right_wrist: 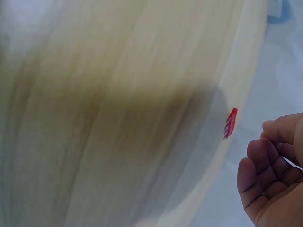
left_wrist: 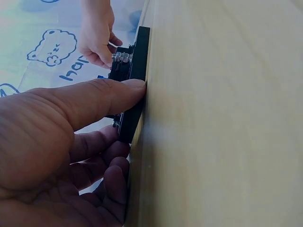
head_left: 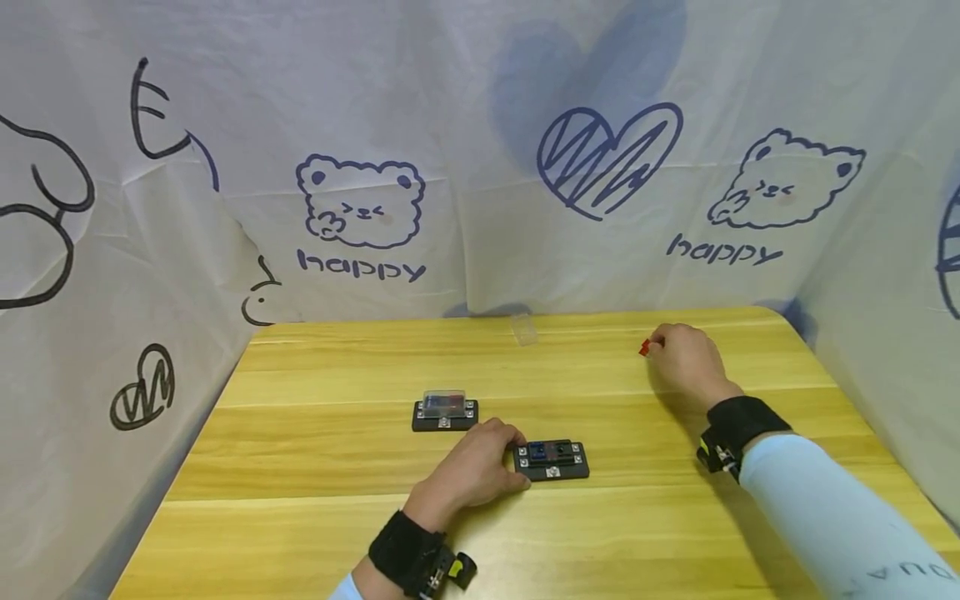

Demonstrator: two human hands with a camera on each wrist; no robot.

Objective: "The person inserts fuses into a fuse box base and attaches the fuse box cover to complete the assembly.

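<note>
My left hand (head_left: 480, 467) grips the left end of a black fuse block (head_left: 555, 461) on the table. In the left wrist view, its thumb presses the block's side edge and the other fingers curl at the end. The block has metal screw terminals, a blue fuse in its left part and no cover. Farther back on the right, my right hand (head_left: 686, 358) hovers by red blade fuses (head_left: 645, 347). In the right wrist view, those fuses (right_wrist: 230, 124) lie on the table, apart from the loosely bent fingers; nothing shows between them.
A second fuse block (head_left: 445, 412) under a clear cover, with red and blue inside, stands left of the first. A loose clear cover (head_left: 524, 330) lies at the table's back edge. White cloth walls (head_left: 480, 167) with drawings enclose the back and sides.
</note>
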